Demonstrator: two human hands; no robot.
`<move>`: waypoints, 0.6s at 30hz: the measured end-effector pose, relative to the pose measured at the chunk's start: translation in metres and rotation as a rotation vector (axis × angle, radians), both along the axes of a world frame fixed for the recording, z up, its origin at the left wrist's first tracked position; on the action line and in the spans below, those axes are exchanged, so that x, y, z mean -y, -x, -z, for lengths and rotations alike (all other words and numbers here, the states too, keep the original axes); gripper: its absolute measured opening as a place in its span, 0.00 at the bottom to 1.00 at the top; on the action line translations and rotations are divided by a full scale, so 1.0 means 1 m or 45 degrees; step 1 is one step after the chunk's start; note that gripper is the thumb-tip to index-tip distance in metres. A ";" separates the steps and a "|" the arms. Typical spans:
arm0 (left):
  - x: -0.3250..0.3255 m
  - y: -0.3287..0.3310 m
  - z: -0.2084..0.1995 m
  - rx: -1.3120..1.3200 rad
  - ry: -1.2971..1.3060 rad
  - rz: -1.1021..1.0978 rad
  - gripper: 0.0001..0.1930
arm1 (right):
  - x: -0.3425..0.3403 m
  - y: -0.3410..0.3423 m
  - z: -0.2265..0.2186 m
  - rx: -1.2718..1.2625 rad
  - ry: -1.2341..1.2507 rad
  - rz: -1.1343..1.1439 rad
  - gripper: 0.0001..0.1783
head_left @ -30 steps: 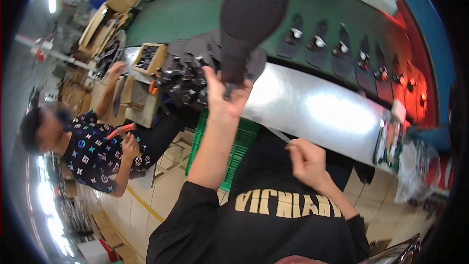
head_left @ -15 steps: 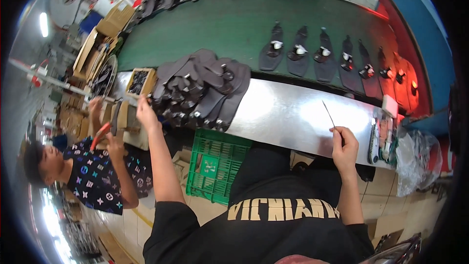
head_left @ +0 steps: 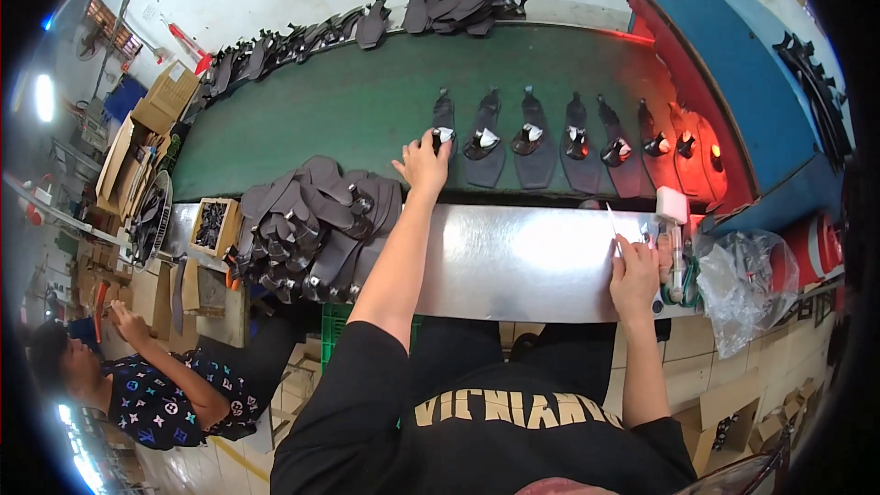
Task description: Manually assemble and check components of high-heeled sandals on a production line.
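Note:
My left hand (head_left: pixel 423 167) reaches over the green work surface (head_left: pixel 321 96). Its thumb and forefinger pinch the leftmost dark grey sandal (head_left: pixel 444 114) near a white wad, and its outer fingers stick out leftward. Part of that sandal is hidden under the hand. In my right hand (head_left: pixel 634 280), above the right end of the metal ledge (head_left: pixel 504 261), is a thin pointed stick-like tool (head_left: pixel 613 225), tip up. To the right of my left hand, several similar sandals (head_left: pixel 529 142) stand in a row, white wads at their straps. The far-right ones glow red.
A heap of dark sandals (head_left: pixel 316 220) lies left on the ledge, beside a box of small dark parts (head_left: pixel 216 225). Right are a white block (head_left: pixel 672 205), a clear plastic bag (head_left: pixel 738 289) and a red-lit opening (head_left: pixel 724 128). A co-worker (head_left: pixel 165 390) holds an orange-handled tool (head_left: pixel 100 307).
My left hand has gone from beside the small-parts box rightward to the leftmost sandal. My right hand still holds the thin tool. The view has shifted, and the co-worker's hands have moved.

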State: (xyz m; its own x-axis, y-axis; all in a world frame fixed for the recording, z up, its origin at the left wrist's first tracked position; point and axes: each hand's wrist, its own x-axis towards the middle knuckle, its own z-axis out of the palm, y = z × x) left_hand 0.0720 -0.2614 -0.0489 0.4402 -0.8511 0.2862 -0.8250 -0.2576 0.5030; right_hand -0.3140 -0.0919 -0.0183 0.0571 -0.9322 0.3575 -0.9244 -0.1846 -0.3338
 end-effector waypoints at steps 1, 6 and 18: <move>0.001 -0.003 0.005 0.195 0.105 -0.029 0.19 | -0.004 -0.006 -0.003 -0.010 0.067 0.024 0.22; -0.019 -0.025 -0.013 -0.151 0.739 0.038 0.13 | -0.015 -0.032 -0.030 0.280 0.209 -0.176 0.20; -0.261 0.047 -0.088 -1.985 -0.110 0.821 0.11 | -0.022 -0.123 -0.066 2.374 -0.932 -1.031 0.23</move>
